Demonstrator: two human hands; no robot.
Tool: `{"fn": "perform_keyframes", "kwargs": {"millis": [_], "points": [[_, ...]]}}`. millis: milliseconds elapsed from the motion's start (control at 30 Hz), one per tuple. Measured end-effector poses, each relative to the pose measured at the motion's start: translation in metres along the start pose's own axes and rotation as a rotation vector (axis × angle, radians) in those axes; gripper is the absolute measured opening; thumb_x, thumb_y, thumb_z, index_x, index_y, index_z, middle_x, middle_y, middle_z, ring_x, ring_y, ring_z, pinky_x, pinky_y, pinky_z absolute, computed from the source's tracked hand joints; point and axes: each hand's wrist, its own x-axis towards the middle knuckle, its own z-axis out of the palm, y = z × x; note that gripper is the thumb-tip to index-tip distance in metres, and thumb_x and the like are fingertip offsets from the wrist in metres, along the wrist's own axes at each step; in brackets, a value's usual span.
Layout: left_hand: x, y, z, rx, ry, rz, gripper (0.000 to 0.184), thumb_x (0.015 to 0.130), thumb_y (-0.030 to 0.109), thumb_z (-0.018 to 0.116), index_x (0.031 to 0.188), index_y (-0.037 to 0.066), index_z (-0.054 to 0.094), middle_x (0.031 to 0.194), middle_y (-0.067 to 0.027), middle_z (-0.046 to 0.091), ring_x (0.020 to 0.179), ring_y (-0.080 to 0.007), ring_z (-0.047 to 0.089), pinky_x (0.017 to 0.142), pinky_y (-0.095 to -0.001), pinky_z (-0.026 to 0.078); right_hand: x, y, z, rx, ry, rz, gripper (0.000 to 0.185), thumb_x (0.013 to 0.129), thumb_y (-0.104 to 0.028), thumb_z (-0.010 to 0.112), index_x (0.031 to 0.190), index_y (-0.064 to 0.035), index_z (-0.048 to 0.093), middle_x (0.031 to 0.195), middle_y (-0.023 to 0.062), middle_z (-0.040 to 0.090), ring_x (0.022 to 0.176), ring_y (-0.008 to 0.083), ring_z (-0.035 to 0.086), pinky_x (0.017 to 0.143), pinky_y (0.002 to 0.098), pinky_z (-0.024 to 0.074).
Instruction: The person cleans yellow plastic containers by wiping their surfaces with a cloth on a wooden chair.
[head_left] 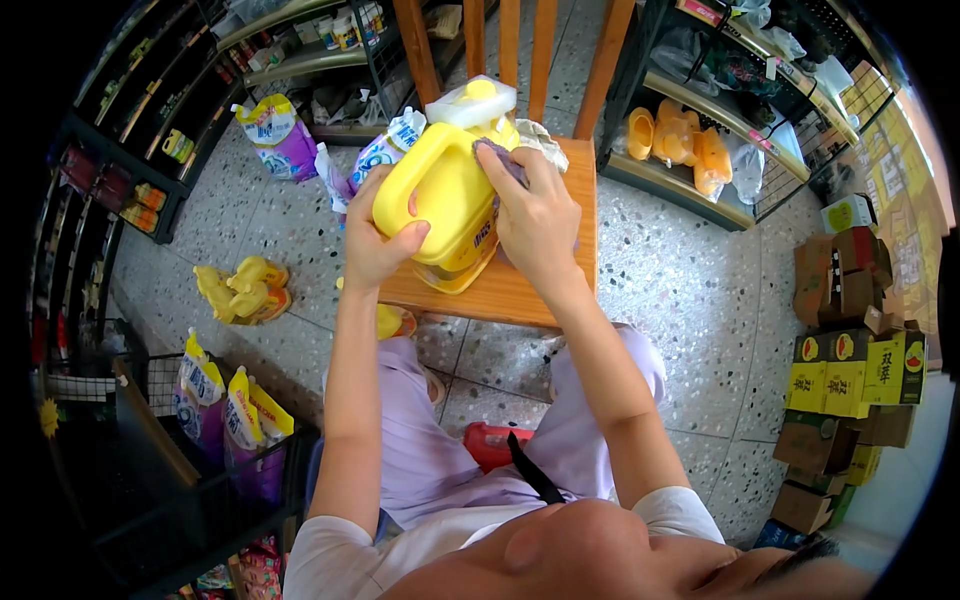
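A yellow plastic jug (450,205) with a large handle is tilted over the wooden chair seat (580,235) in front of me. My left hand (376,238) is closed around its handle side, with the thumb on the front. My right hand (540,210) pinches a purple-grey cloth (508,162) and presses it against the jug's upper right edge. Just behind the jug are a white block-like piece (487,97) with a yellow round part and some crumpled whitish material (542,147). A white and purple detergent bag (385,150) stands close to its left.
Another detergent bag (277,138) and yellow jugs (243,290) stand on the floor at left. A dark basket (205,515) with bags is lower left. Shelves (700,185) with orange items are upper right; cartons (830,370) are stacked at right.
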Motion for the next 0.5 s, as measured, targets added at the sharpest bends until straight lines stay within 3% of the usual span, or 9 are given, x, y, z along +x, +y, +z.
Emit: {"fn": "perform_keyframes", "kwargs": {"millis": [267,500], "points": [[-0.002,-0.004,-0.001,0.033,0.004,0.036,0.030,0.069,0.023,0.076,0.082,0.005,0.057,0.093,-0.0057,0.056,0.088,-0.0179,0.054,0.080,-0.0303,0.042,-0.025,0.007,-0.015,-0.051,-0.055,-0.033,0.050,0.072,0.000,0.067,0.119,-0.0175,0.071,0.100,0.0030,0.060,0.083,0.0197,0.064,0.058,0.0308,0.0523],[-0.003,-0.004,0.001,-0.032,0.027,0.028,0.030,0.072,0.025,0.077,0.086,0.005,0.059,0.091,-0.0038,0.054,0.086,-0.0152,0.053,0.077,-0.0289,0.042,-0.012,0.003,-0.004,0.179,-0.046,0.057,0.049,0.077,0.003,0.064,0.122,-0.0142,0.070,0.103,0.0077,0.061,0.087,0.0266,0.066,0.067,0.0370,0.0546]]}}
